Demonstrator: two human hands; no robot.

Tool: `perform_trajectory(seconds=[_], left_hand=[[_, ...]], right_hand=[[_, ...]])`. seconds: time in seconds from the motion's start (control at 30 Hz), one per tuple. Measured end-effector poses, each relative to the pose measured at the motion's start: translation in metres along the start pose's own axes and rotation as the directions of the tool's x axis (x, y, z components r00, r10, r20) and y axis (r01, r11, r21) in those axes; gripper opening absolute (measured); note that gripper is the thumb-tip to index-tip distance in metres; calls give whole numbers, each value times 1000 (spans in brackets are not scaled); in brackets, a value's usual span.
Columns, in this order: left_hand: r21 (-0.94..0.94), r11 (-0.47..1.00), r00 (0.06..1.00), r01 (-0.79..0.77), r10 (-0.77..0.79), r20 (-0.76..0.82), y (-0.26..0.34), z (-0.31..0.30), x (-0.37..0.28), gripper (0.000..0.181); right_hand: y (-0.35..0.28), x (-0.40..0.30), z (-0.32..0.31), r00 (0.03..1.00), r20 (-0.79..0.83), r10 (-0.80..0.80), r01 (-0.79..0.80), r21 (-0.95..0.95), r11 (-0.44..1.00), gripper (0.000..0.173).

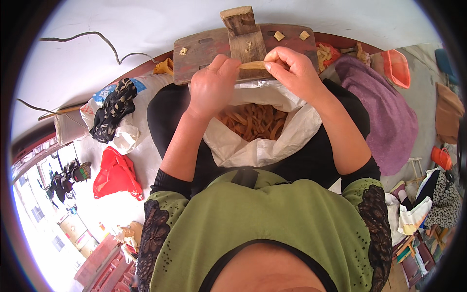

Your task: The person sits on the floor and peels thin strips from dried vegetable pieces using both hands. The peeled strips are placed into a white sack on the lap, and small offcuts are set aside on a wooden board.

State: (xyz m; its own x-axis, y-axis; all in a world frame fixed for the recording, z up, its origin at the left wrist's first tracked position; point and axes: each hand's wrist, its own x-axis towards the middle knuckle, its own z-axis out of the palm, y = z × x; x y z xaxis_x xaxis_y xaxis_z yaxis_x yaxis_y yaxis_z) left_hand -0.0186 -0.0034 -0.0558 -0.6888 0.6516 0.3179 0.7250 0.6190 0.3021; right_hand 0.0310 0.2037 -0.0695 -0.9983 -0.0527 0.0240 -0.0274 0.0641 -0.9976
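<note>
A tan, tapered strip [252, 65] is stretched between my hands, just above the near edge of a worn wooden board [204, 45]. My left hand [216, 82] grips its left end, the fingers curled over it. Thumb and forefinger of my right hand [293, 71] pinch the other end. An upright wooden block [239, 22] and a flat wooden piece [248, 46] stand at the board's middle. Small pale yellow chunks [279, 35] lie on the board. Below my hands, an open white woven sack [233, 151] between my legs holds many orange-brown strips [255, 122].
At right are a purple cloth [383, 113], a red plastic basket [396, 68] and a red bag with pale pieces [326, 54]. At left lie a red plastic bag [116, 173] and a patterned dark cloth [115, 109] on sacks. A person sits at far right [439, 197].
</note>
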Motion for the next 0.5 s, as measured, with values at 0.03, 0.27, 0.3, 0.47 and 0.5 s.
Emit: perform_trajectory(seconds=[0.03, 0.27, 0.3, 0.47, 0.5], left_hand=[[-2, 1000, 1000, 6, -6, -15, -1, 4, 2, 10], [74, 991, 993, 113, -116, 34, -6, 20, 16, 8], [106, 985, 987, 135, -143, 76, -7, 21, 16, 8], [-381, 818, 892, 432, -450, 46, -13, 3, 6, 14], [-564, 636, 826, 528, -538, 167, -6, -5, 3, 16]], right_hand=[[4, 3, -1, 1000, -19, -7, 6, -14, 1000, 13], [25, 30, -1, 996, -83, -27, -11, -427, 904, 11], [23, 30, -1, 995, -97, -23, -35, -557, 830, 12], [9, 25, -14, 981, 41, 190, -194, 184, 964, 12], [6, 20, -13, 977, 88, 194, -211, 264, 941, 11]])
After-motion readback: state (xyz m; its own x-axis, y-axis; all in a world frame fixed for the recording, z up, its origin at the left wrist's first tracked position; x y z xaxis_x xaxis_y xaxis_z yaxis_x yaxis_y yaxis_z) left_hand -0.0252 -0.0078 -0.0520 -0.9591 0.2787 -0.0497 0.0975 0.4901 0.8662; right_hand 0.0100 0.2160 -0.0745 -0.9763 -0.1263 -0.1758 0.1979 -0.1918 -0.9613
